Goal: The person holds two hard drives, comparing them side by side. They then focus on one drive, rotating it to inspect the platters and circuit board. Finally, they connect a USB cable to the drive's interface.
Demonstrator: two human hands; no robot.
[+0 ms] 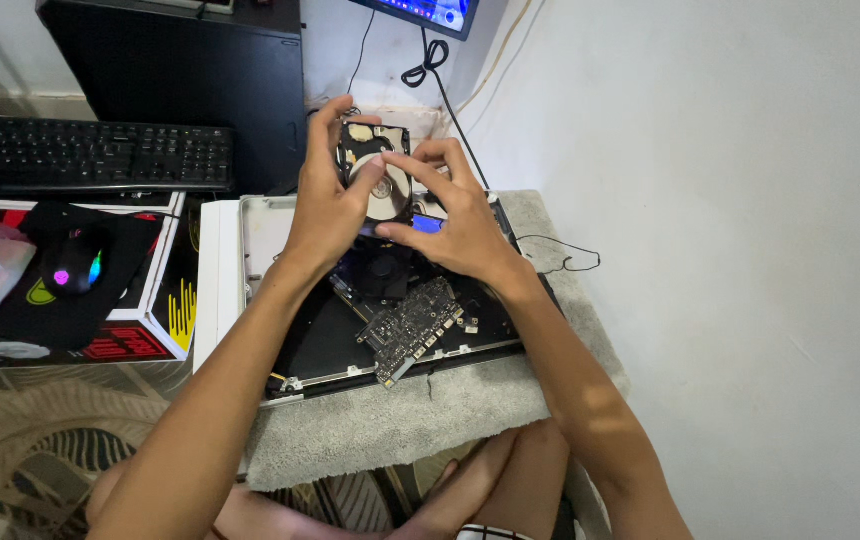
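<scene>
While the opened computer case [330,345] below both hands holds a circuit board [412,322], the left hand [325,205] and right hand [460,225] grip an uncovered hard drive [382,165] between them, fingers curled.

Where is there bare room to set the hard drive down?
Bare grey mat in front of the opened computer case, and along its right edge beside the thin cable. Crowded: inside the case around the circuit board, under both hands.

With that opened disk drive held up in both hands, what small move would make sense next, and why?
Probably lower the opened disk drive onto a bare part of the grey mat: both the left hand and the right hand hold it in the air above the loose circuit board.
</scene>
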